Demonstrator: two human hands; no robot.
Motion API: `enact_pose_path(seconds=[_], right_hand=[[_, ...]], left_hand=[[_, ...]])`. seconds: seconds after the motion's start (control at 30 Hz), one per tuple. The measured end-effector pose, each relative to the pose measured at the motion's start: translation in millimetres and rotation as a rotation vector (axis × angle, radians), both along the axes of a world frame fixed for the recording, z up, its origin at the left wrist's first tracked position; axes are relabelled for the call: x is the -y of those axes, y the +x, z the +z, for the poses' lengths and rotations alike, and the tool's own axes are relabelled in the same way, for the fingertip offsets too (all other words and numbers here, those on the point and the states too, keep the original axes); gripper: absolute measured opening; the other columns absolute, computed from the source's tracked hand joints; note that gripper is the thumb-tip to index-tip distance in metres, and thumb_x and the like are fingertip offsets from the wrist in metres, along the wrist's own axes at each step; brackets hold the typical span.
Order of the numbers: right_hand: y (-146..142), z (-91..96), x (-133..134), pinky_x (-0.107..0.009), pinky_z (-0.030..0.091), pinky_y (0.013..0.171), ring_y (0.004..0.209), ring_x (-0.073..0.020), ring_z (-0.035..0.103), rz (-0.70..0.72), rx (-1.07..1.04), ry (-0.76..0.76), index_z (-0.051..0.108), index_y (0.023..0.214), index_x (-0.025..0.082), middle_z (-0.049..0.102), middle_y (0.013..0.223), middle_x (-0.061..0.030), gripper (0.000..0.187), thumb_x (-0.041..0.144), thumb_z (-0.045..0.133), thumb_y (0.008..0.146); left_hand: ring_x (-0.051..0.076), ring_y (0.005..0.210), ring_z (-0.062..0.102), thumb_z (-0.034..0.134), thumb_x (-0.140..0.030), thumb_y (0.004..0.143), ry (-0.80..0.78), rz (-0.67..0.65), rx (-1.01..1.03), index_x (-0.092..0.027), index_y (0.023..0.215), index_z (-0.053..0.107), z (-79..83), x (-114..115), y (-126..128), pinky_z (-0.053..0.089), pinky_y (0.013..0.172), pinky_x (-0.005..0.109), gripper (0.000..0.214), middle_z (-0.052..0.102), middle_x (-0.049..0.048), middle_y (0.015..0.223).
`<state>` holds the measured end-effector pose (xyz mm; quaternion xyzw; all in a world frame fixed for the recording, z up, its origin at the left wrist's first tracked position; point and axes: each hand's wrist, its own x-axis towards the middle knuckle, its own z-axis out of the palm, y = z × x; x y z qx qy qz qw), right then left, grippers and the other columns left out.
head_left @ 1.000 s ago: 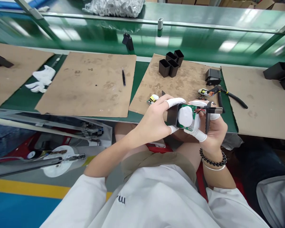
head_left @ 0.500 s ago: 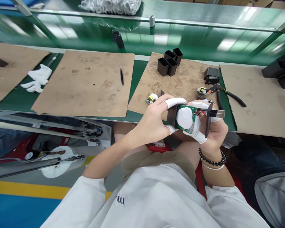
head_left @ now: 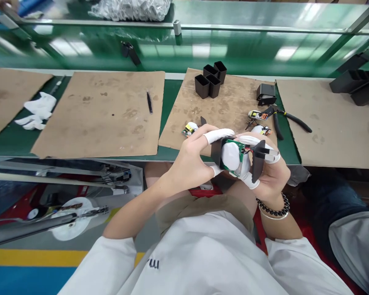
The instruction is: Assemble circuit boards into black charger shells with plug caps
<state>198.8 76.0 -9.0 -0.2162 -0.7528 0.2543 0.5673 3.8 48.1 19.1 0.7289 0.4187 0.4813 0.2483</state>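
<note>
A green workbench (head_left: 172,90) ran across the view beneath a glossy green panel (head_left: 160,53), with a shelf (head_left: 249,14) above. On the shelf a clear plastic bag (head_left: 130,9) held pale pieces, and a small white block (head_left: 177,27) stood at its front edge. Sheets of stained brown cardboard (head_left: 110,119) covered much of the bench.

Just in front of the bench edge, above the person's lap, the left hand (head_left: 193,164) gripped a black case (head_left: 217,153) between thumb and fingers, their tips in white finger covers. The right hand (head_left: 272,176), its fingers covered likewise, was closed about a green circuit board (head_left: 242,151) bearing a round white pad (head_left: 230,155). The board's left end met the mouth of the case; how far inside it reached could not be told. Red and dark wires ran from the board to a black end plate (head_left: 258,161), which stood within the right hand's grasp, a silver metal piece projecting from its far side. A black coiled bracelet (head_left: 273,207) circled the right wrist.

Beyond the hands, four open-topped black holders (head_left: 202,87) stood in a cluster. Farther right lay another black housing (head_left: 266,94), with black-and-yellow-handled pliers (head_left: 276,111) near it. Loose electronic parts (head_left: 190,129) lay just past the left hand, and more beside the pliers. On the neighbouring sheet rested a slim black tool (head_left: 149,102); white gloves (head_left: 38,110) lay crumpled at far left.
</note>
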Motion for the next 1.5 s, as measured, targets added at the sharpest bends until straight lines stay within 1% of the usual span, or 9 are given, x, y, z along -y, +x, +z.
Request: enact_pose_path(seconds=[0.2,0.43,0.6,0.77,0.9,1.03,1.13,1.33,1.5], right_hand=[[3,1.5,-1,-0.052,0.062,0.101,0.117,-0.033,0.071,0.017,0.054,-0.012,0.065,0.141,0.042,0.072,0.13,0.0003,0.061,0.025,0.071,0.083],[4,5.1,-4,-0.054,0.06,0.102,0.118,-0.0332,0.069,0.054,0.081,0.022,0.063,0.143,0.036,0.071,0.132,-0.0033,0.064,0.018,0.07,0.082],[4,9.7,-2,-0.053,0.062,0.103,0.117,-0.0339,0.072,0.044,0.077,0.01,0.064,0.142,0.04,0.073,0.128,-0.0019,0.058,0.025,0.071,0.087],[5,12.2,0,-0.053,0.062,0.102,0.118,-0.0336,0.072,0.032,0.11,0.033,0.062,0.144,0.039,0.072,0.131,-0.0008,0.06,0.023,0.067,0.087],[7,6.9,3,-0.053,0.061,0.105,0.118,-0.0338,0.072,0.01,0.095,-0.057,0.062,0.143,0.042,0.072,0.133,-0.0004,0.056,0.034,0.069,0.088],[8,0.3,5,-0.057,0.062,0.103,0.118,-0.036,0.072,0.005,0.08,-0.138,0.061,0.14,0.047,0.073,0.134,0.0002,0.058,0.044,0.075,0.084],[8,-2.4,4,-0.06,0.061,0.103,0.118,-0.037,0.071,0.017,0.061,-0.146,0.06,0.141,0.048,0.072,0.135,0.0007,0.059,0.047,0.073,0.084],[6,-4.1,2,-0.058,0.059,0.106,0.121,-0.0365,0.069,0.065,0.007,-0.124,0.058,0.143,0.044,0.071,0.136,-0.0019,0.062,0.042,0.074,0.083],[5,0.0,5,-0.058,0.056,0.107,0.122,-0.035,0.067,0.067,0.059,-0.148,0.06,0.141,0.043,0.068,0.136,-0.0019,0.06,0.032,0.073,0.084]], left_hand=[[0.023,0.109,0.067,0.069,-0.003,0.073,-0.01,0.0,0.024,-0.02,0.124,0.07,-0.6,-1,1,0.057,0.095,0.035,0.053,0.07,0.0089,0.118],[0.023,0.109,0.068,0.068,-0.002,0.073,0.016,-0.007,0.04,-0.019,0.126,0.069,-4.4,-3,-1,0.057,0.095,0.034,0.055,0.071,0.0091,0.118],[0.024,0.108,0.068,0.07,-0.007,0.077,0.016,-0.012,0.051,-0.021,0.125,0.069,-5.1,-3,-1,0.058,0.093,0.036,0.051,0.07,0.009,0.118],[0.023,0.106,0.067,0.071,-0.01,0.078,0.009,0.007,0.052,-0.021,0.125,0.07,-5.5,-2,0,0.059,0.091,0.035,0.048,0.07,0.0088,0.115],[0.023,0.106,0.068,0.076,-0.011,0.075,-0.008,0.001,0.062,-0.02,0.124,0.07,-2.4,0,1,0.058,0.093,0.035,0.051,0.071,0.0088,0.116],[0.022,0.103,0.068,0.079,-0.012,0.074,-0.009,0.019,0.036,-0.02,0.123,0.071,2.7,2,1,0.058,0.093,0.035,0.051,0.072,0.0081,0.115],[0.023,0.103,0.069,0.081,-0.014,0.073,0.0,0.015,0.028,-0.02,0.123,0.071,4.8,3,1,0.058,0.093,0.035,0.052,0.072,0.0083,0.114],[0.024,0.104,0.068,0.081,-0.014,0.074,0.009,0.031,0.007,-0.019,0.124,0.071,5.5,5,0,0.058,0.093,0.036,0.052,0.072,0.0088,0.115],[0.021,0.102,0.068,0.077,-0.009,0.073,0.043,0.024,0.003,-0.016,0.126,0.071,-0.4,4,-1,0.058,0.086,0.031,0.054,0.07,0.0086,0.113]])
